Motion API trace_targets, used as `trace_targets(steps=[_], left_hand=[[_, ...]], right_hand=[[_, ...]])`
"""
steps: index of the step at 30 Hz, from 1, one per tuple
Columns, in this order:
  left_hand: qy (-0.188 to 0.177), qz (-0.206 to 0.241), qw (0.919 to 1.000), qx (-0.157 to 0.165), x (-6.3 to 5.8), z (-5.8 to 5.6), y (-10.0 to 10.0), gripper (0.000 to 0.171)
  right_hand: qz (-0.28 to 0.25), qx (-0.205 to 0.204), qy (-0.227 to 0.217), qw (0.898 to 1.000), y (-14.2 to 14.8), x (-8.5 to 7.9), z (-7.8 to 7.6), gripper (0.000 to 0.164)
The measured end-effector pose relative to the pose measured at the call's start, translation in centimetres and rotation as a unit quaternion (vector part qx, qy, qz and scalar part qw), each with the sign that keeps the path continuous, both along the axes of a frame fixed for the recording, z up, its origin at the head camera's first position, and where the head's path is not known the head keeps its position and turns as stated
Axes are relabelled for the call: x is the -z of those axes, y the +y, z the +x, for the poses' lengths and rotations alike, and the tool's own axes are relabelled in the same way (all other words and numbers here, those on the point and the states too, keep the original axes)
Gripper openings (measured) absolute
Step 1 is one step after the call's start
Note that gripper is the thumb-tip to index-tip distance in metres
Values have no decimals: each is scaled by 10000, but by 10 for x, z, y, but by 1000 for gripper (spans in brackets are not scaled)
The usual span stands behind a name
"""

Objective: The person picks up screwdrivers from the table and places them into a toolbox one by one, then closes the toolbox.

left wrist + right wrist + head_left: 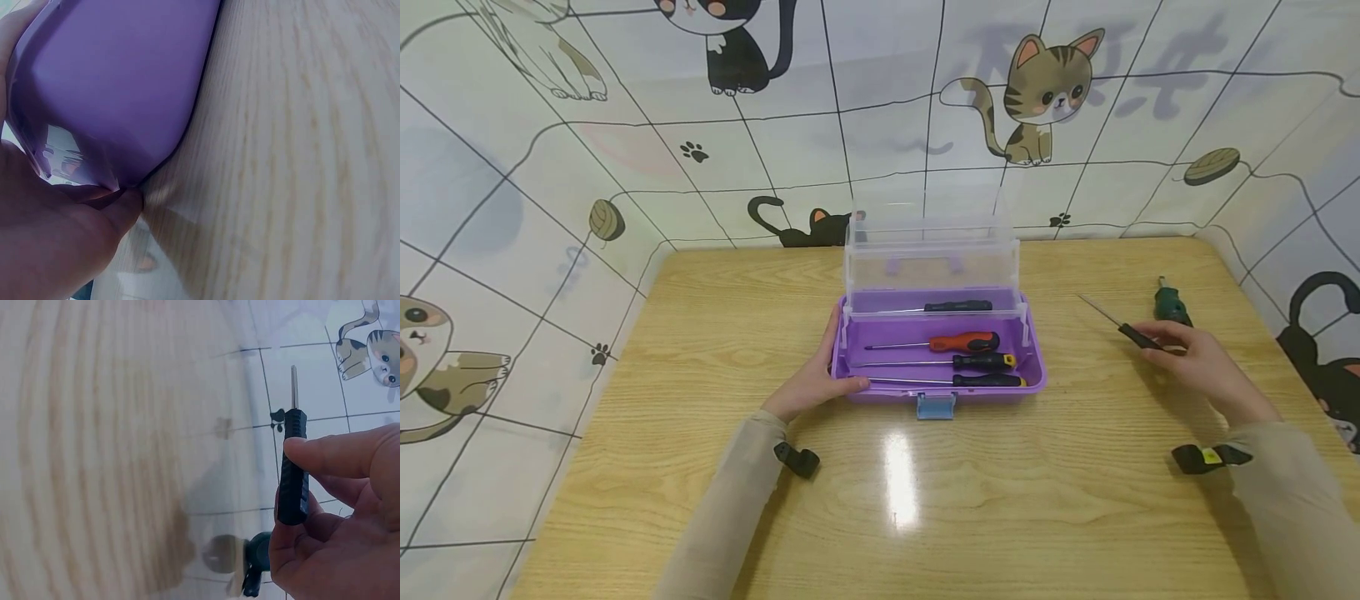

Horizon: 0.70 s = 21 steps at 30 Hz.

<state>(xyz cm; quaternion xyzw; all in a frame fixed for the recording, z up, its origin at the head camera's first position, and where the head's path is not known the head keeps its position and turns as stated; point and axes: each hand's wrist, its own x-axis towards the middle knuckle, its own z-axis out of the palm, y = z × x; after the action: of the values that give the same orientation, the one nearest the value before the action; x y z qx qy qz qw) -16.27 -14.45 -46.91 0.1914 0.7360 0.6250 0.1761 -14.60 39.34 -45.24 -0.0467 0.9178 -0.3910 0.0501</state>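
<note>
A purple toolbox point(936, 398) with its clear lid point(932, 271) raised stands on the table. My left hand point(820, 375) grips the box's left end, thumb along the front rim; the left wrist view shows the purple wall point(125, 75) close up. Inside lie a red-handled screwdriver point(964, 342) and several black-handled ones, shafts pointing left. Right of the box, my right hand point(1195, 367) pinches a screwdriver point(294, 469) by its black handle between thumb and fingers. Its thin metal shaft points up and left, away from the hand.
Just beyond my right hand is a dark green tool point(1171, 304) with a small tip, partly hidden; its kind is unclear. A blue latch point(936, 407) hangs on the box's front. Cat-patterned walls point(887, 150) border the wooden table point(1000, 500) at the back and sides.
</note>
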Motion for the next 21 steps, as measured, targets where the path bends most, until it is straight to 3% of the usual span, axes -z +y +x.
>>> trace_targets(steps=[16, 21], left_hand=[[-58, -52, 10000, -17, -1, 1, 1, 119], [-170, -97, 9998, -23, -10, 3, 2, 120]], right_hand=[[-101, -66, 1, 9999, -19, -15, -2, 38], [-182, -122, 180, 9996, -25, -19, -2, 36]])
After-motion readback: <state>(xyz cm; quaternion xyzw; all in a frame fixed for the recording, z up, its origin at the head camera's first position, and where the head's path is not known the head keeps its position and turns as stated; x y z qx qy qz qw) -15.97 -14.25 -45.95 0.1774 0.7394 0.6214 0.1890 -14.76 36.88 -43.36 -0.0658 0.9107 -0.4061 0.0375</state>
